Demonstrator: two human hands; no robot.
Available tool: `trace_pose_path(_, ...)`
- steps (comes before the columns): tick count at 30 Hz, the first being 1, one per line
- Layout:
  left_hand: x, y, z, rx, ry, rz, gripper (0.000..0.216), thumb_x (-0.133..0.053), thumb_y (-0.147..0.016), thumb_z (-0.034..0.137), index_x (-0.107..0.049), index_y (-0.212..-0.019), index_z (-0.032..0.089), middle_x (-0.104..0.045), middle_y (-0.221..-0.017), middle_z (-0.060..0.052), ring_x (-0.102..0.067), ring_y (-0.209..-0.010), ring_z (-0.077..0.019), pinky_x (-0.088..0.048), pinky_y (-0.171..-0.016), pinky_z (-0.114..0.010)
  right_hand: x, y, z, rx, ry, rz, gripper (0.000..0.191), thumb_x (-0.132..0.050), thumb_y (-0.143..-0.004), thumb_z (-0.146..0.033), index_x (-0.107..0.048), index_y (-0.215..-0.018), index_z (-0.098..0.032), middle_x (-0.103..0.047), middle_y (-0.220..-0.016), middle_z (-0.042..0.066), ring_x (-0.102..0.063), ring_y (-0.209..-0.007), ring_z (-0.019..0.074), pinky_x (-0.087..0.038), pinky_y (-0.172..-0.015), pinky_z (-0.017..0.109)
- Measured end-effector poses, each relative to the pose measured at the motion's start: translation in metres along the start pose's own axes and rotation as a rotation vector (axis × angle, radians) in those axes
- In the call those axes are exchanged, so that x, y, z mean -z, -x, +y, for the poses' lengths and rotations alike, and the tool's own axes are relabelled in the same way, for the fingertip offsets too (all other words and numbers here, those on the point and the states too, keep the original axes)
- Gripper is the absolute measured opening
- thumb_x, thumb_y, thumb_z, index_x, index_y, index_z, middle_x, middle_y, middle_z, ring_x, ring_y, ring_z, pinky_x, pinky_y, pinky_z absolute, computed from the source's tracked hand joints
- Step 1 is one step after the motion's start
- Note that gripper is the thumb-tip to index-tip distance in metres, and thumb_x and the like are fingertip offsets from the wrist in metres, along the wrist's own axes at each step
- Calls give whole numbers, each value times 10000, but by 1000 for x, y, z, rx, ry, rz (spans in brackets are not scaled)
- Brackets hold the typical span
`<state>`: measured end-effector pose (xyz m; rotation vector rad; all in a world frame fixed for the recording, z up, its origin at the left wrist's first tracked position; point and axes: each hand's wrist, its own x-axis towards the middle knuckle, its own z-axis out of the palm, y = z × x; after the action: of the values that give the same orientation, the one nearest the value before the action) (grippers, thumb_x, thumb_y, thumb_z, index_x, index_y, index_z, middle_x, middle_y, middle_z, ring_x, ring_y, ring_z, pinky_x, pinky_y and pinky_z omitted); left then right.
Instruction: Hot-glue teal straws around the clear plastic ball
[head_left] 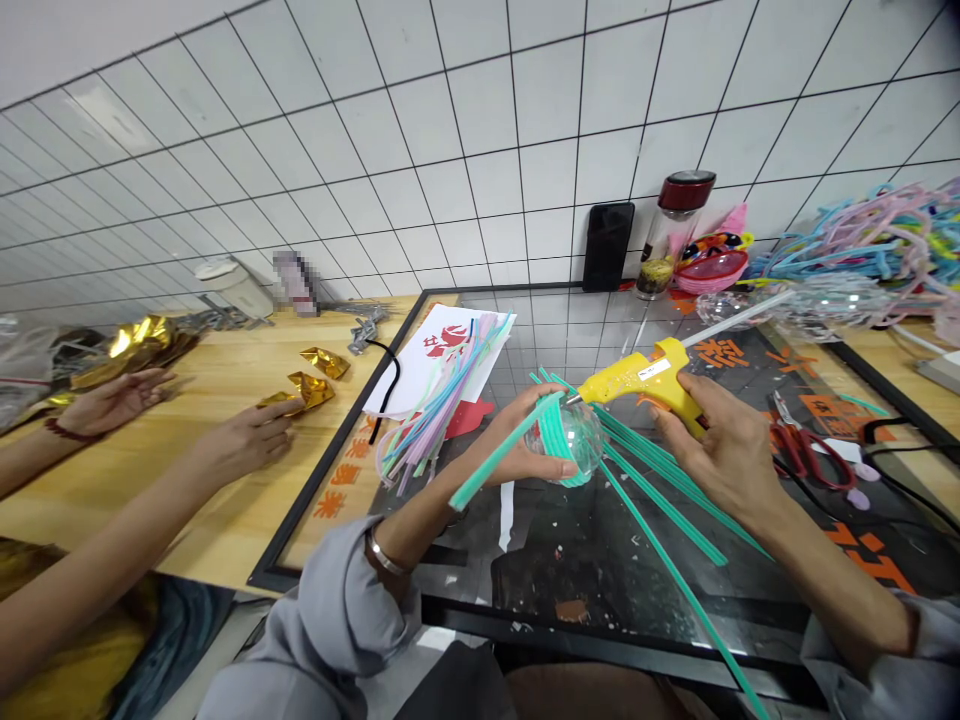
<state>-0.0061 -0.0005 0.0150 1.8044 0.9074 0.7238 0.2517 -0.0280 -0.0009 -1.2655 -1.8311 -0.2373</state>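
My left hand (517,440) is closed around a clear plastic ball (571,445) partly wrapped in teal pipe cleaner; one teal end (495,458) sticks out to the lower left. My right hand (720,440) grips a yellow hot glue gun (649,378), its nozzle touching the top of the ball. Loose teal pipe cleaners (660,510) lie under and below my right hand on the dark glass mat (600,580).
A bundle of pastel pipe cleaners (442,400) lies on white paper left of the ball. Red scissors (806,450) rest at right. A co-worker's hands (247,440) handle gold foil pieces (311,390) on the wooden table. A phone (607,245), a jar (671,235) and heaped pipe cleaners (877,240) stand at the wall.
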Motion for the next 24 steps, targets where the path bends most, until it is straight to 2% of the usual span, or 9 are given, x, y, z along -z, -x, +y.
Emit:
trace_pose_path(17,0,0,-2,-17,32,1,788,-854,-588,297,-504,-1285,182,-564,-1326,-115,-527,-1258,-325,-398,-1109,-476,0,-2,-5,-151,28,-13,310,-568,-822,-409,-642,-1030,-191,-723,-939,111,-671,-793,263,-528,-694,393)
trace_pose_path(22,-1,1,-2,-9,24,10,803,-853,-589,296,-489,-1296,178,-566,-1336,-119,-530,-1261,-324,-399,-1105,-473,3,-6,-11,-319,-61,-120,307,-587,-796,-451,-655,-922,-179,-652,-707,32,-557,-571,174,-439,-553,307)
trace_pose_path(24,-1,1,-1,-21,41,2,790,-849,-596,293,-491,-1291,177,-584,-1329,-119,-534,-1267,-320,-394,-1113,-472,4,-8,-11,-387,-103,-171,322,-582,-795,-473,-659,-899,-178,-618,-670,12,-515,-542,152,-398,-524,285)
